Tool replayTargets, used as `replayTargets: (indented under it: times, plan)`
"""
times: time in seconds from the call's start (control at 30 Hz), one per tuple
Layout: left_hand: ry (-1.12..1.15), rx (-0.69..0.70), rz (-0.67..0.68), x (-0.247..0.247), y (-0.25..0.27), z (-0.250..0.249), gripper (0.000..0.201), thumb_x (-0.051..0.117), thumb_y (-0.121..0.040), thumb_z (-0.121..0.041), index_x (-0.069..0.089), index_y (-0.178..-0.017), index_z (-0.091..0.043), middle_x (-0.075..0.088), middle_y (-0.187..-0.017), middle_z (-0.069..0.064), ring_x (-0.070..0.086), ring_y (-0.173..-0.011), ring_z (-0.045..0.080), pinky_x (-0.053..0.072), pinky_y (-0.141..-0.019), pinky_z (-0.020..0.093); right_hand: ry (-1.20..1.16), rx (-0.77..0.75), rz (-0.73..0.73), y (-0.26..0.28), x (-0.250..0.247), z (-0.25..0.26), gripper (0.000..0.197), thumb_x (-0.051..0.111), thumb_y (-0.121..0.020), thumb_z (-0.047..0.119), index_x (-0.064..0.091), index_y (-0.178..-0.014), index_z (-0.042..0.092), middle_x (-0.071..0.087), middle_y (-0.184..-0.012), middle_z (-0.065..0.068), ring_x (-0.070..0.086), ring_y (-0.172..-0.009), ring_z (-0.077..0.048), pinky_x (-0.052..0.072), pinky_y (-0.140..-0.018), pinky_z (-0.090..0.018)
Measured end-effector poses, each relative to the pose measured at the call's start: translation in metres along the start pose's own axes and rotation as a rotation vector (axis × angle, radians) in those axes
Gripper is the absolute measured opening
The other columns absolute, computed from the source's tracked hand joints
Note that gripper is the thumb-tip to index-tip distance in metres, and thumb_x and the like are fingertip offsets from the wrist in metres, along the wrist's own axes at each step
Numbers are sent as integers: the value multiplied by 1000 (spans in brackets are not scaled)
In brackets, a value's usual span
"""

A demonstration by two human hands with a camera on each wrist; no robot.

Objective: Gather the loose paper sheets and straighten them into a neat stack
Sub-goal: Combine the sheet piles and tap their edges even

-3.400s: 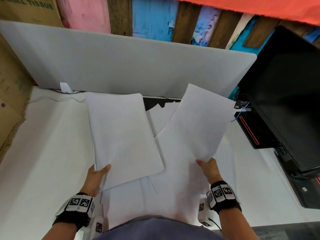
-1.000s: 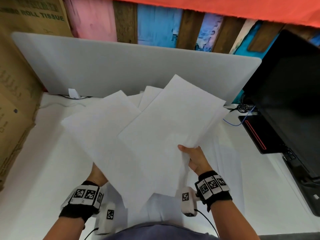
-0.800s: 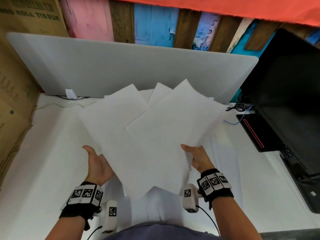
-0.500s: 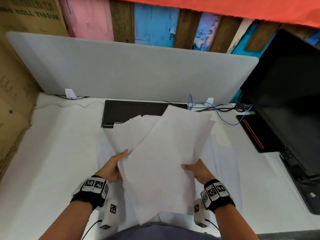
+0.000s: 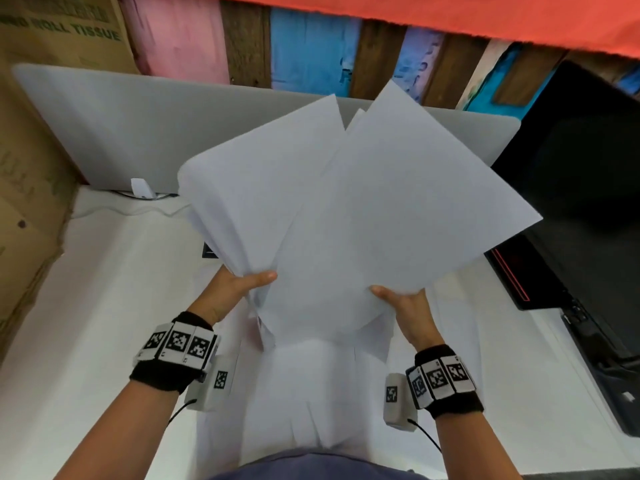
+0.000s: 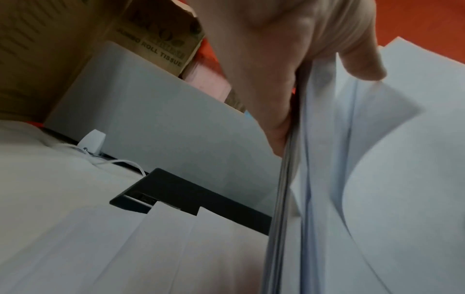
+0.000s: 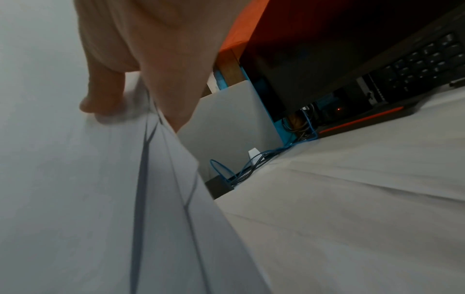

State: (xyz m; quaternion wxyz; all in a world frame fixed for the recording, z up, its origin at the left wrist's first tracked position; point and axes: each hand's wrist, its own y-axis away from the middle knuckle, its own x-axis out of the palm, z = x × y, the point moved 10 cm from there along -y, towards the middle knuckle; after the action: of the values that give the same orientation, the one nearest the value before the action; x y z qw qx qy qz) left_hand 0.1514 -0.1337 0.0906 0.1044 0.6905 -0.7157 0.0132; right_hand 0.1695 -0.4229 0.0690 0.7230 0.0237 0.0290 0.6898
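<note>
A fanned bundle of white paper sheets (image 5: 339,209) is raised above the desk, its corners splayed out of line. My left hand (image 5: 239,284) pinches the bundle's lower left edge, thumb on top; the left wrist view shows the sheet edges (image 6: 314,179) clamped under my thumb. My right hand (image 5: 401,303) grips the lower right edge, thumb on the front; in the right wrist view the sheets (image 7: 100,199) run down from that grip. More loose sheets (image 5: 311,393) lie flat on the desk below, also seen in the left wrist view as overlapping sheets (image 6: 163,248).
A grey divider panel (image 5: 138,133) stands at the back of the white desk (image 5: 86,306). A black monitor (image 5: 588,174) and keyboard (image 5: 602,358) sit at the right, cardboard boxes (image 5: 31,168) at the left. A flat black device (image 6: 188,195) and blue cables (image 7: 251,169) lie near the divider.
Both hands have lifted the bundle up and away from the desk; it now fans wider and hides the black device that showed half a second ago.
</note>
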Motion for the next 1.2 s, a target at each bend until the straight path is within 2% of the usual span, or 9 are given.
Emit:
replayTargets:
  times: [0.1, 0.27, 0.37, 0.53, 0.77, 0.9, 1.0, 1.13, 1.2]
  plan:
    - [-23, 33, -31, -1, 6, 3, 90, 85, -27, -62, 59, -104, -24, 73, -90, -18, 67, -89, -1, 53, -72, 13, -22, 17, 20, 4, -1, -4, 48, 83, -62, 14, 63, -105, 19, 70, -104, -3, 66, -101, -19, 49, -97, -43]
    - [-40, 106, -38, 7, 11, -12, 106, 81, -20, -70, 54, -107, -16, 66, -91, -12, 65, -81, -8, 50, -70, 8, -135, -3, 88, 3, 1, 17, 79, 92, -29, 38, 61, -100, 24, 73, -91, 9, 67, -93, -12, 54, -84, -26]
    - [-62, 162, -29, 19, 11, -35, 104, 78, -16, -73, 53, -102, -19, 64, -84, -19, 62, -75, -16, 46, -67, 2, -150, -103, 113, -2, 1, 54, 59, 79, -48, 10, 57, -101, 23, 73, -86, 13, 68, -86, -5, 55, -74, -21]
    - [-65, 264, -52, 31, 14, -59, 96, 79, -20, -71, 49, -101, -30, 67, -79, -35, 62, -82, -17, 46, -68, 2, -132, -193, 121, 0, 4, 89, 71, 82, -38, 29, 57, -104, 24, 73, -91, 10, 67, -93, -13, 54, -83, -30]
    - [36, 401, -131, 34, 20, -70, 64, 80, -33, -68, 67, -93, -48, 72, -85, -21, 65, -84, -7, 52, -68, 12, -68, -166, 152, 10, 15, 83, 72, 82, -34, 33, 57, -101, 23, 73, -84, 17, 67, -85, -1, 52, -77, -17]
    - [35, 444, -195, 30, 25, -87, 80, 81, -37, -65, 58, -99, -20, 72, -83, -18, 67, -81, -2, 53, -67, 14, -147, -235, 77, 17, 11, 106, 57, 80, -39, 30, 61, -93, 22, 73, -80, 11, 69, -81, -8, 54, -71, -24]
    - [28, 525, -268, 28, 32, -113, 79, 74, -42, -73, 52, -96, -19, 67, -85, -10, 64, -78, -2, 51, -69, 16, -248, -286, -12, 25, 12, 134, 64, 84, -38, 47, 59, -91, 22, 73, -75, 15, 68, -75, -1, 53, -66, -19]
    - [-22, 586, -331, 34, 42, -140, 64, 47, -60, -85, 55, -91, -29, 60, -85, -15, 54, -87, 14, 42, -83, 33, -368, -290, -94, 26, 6, 161, 44, 55, -72, 69, 70, -83, 29, 72, -84, 14, 67, -86, -6, 53, -80, -27]
    - [52, 572, -350, 33, 43, -141, 65, 45, -60, -86, 54, -86, -28, 57, -89, -7, 50, -90, 15, 40, -85, 34, -321, -292, -148, 28, 6, 173, 52, 50, -72, 75, 72, -82, 28, 70, -100, 4, 63, -102, -13, 48, -93, -36]
